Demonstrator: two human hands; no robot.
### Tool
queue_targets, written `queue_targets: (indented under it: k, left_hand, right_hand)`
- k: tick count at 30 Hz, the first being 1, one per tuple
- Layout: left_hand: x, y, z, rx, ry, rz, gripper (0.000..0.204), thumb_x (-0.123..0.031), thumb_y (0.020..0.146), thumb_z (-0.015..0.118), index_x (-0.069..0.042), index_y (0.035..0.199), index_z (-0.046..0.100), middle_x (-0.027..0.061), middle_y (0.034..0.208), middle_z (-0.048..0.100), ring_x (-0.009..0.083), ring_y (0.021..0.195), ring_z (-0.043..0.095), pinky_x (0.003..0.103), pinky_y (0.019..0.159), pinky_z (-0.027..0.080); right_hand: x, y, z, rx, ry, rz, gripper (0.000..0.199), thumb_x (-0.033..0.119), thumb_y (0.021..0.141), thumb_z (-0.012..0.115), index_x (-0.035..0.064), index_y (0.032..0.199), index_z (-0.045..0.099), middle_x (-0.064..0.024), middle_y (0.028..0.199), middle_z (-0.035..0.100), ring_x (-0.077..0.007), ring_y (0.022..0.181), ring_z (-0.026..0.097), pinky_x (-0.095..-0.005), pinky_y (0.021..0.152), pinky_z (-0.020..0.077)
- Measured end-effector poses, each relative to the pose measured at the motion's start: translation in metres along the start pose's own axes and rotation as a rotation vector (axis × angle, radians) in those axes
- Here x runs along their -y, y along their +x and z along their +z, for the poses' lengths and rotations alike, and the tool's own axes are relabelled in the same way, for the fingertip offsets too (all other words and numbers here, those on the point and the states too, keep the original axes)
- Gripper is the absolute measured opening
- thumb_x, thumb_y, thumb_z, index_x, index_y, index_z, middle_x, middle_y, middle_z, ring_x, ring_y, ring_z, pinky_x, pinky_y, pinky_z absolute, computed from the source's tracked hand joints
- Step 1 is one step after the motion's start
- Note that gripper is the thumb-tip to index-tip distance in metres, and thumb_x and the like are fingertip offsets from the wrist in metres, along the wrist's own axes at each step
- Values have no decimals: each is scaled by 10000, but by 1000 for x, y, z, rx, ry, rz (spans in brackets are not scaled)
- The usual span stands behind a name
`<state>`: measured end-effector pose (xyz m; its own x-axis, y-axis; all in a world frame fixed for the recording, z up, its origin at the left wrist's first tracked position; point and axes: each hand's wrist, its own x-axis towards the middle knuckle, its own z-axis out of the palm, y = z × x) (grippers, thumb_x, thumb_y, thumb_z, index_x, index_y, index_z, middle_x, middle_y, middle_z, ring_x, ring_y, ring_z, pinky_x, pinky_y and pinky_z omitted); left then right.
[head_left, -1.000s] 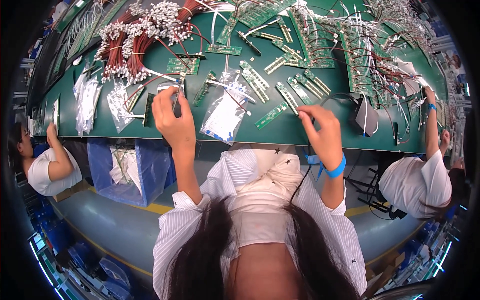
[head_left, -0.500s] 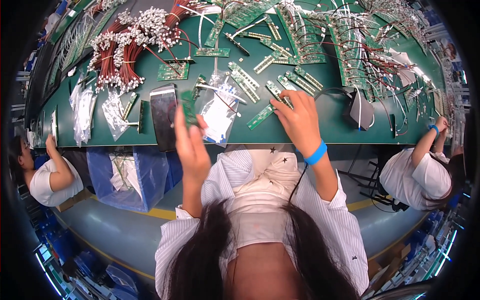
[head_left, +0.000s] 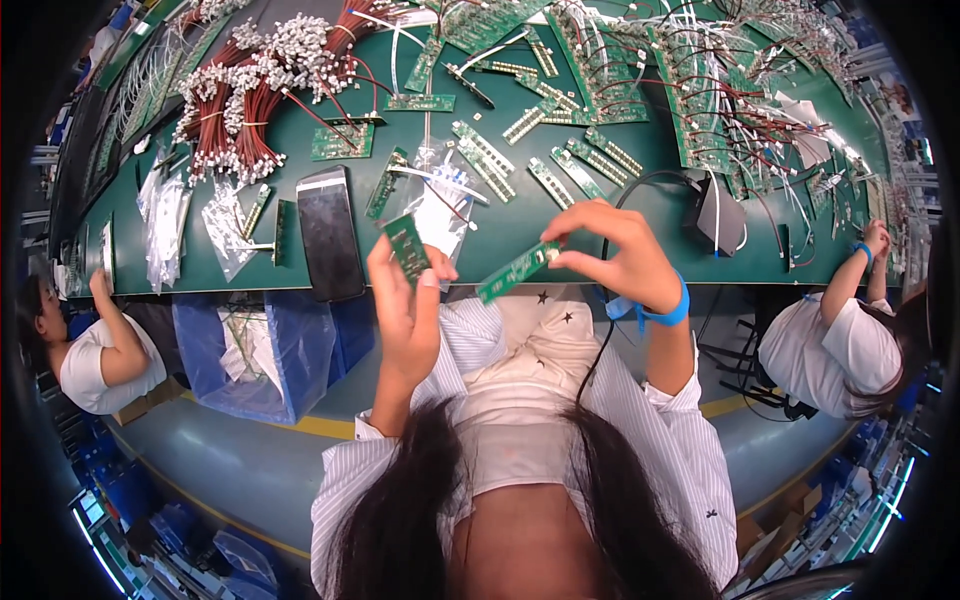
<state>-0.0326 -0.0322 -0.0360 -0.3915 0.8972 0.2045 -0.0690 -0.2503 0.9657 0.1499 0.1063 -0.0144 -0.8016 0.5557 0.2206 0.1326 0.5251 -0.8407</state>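
Note:
My left hand (head_left: 408,310) grips a green circuit board (head_left: 405,247), held upright between thumb and fingers in front of the bench edge. In my right hand (head_left: 625,255), thumb and fingers pinch one end of a narrow green circuit board (head_left: 518,272) with white connectors; its other end tilts down toward my left hand. The two boards are apart. A blue wrist strap (head_left: 668,302) circles my right wrist. Behind my hands lie a clear plastic bag (head_left: 435,228) with white contents, and several narrow boards with rows of connectors, one of them a connector strip (head_left: 550,184).
A black phone-like slab (head_left: 331,240) lies left of my hands. Bundled red wires (head_left: 262,135) with white plugs stand at the back left. Larger wired boards (head_left: 690,110) and a black box (head_left: 716,218) occupy the right. Co-workers sit at both sides; a blue-lined bin (head_left: 250,355) stands below.
My right hand has lifted the narrow board off the bench and drawn it nearer to me. My left hand, with its board, has moved slightly right and toward me.

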Motion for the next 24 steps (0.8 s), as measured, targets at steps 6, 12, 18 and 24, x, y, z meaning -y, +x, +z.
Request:
queue_targets:
  k: [6, 12, 18, 24]
  left_hand:
    - [-12, 2, 20, 192, -170, -326, 569, 81, 798, 493, -57, 1275, 214, 46, 875, 414, 105, 805, 447, 237, 700, 424]
    - [-11, -3, 18, 146, -29, -392, 570, 98, 784, 491, -47, 1271, 231, 64, 906, 444, 91, 792, 470, 226, 647, 437]
    - [-9, -8, 17, 252, 196, -212, 520, 84, 787, 499, -25, 1236, 260, 99, 1009, 462, 131, 904, 475, 224, 728, 409]
    - [-9, -10, 20, 246, 271, -265, 446, 11, 831, 507, 6, 1204, 263, 144, 935, 541, 188, 820, 550, 290, 767, 423]
  right_hand:
    - [24, 0, 4, 1, -201, -190, 223, 85, 651, 669, 67, 865, 612, -40, 831, 599, -196, 763, 558, -318, 720, 415]
    - [24, -7, 19, -107, -469, -389, 268, 92, 609, 665, 88, 874, 623, -46, 857, 600, -215, 725, 564, -336, 666, 449]
    - [23, -13, 23, -48, -367, -295, 212, 96, 625, 625, 81, 836, 614, -59, 842, 599, -208, 711, 575, -311, 616, 478]
    - [23, -9, 27, -99, -480, -322, 184, 106, 617, 622, 80, 798, 598, -63, 879, 594, -203, 759, 584, -309, 638, 489]
